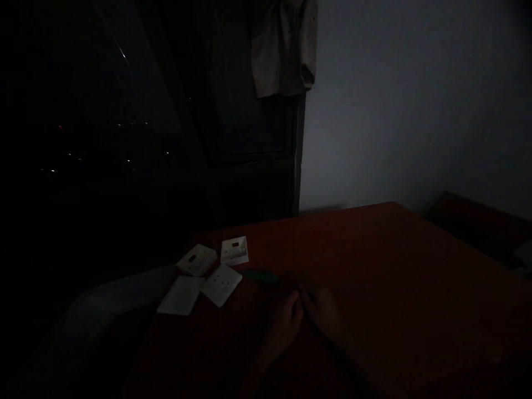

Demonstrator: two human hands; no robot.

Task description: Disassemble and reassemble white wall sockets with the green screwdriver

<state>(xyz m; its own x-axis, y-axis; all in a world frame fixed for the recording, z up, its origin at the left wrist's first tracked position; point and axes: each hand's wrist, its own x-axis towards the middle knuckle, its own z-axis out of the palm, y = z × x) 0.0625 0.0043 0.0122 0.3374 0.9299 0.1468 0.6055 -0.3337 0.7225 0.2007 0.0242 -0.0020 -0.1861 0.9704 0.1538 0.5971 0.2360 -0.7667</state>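
Note:
My left hand (286,317) and my right hand (321,308) rest close together over the reddish-brown table (357,238). The fingers of both look curled inward and meet at the front. It is too dark to make out what they hold, if anything. Just beyond them to the left lies a narrow green object (261,276), perhaps a tool handle. A white socket faceplate (222,285) with pin slots lies left of it, touching or overlapping a plain white plate (181,296). Behind these sit two white wall-mount boxes, one box (197,259) tilted and another box (235,257) with its hollow side visible.
A dark window (124,111) with small points of light fills the left side. Cloth (285,50) hangs at the top beside the pale wall (394,111). At the right, a dark wooden piece of furniture (477,216) stands beyond the table's edge.

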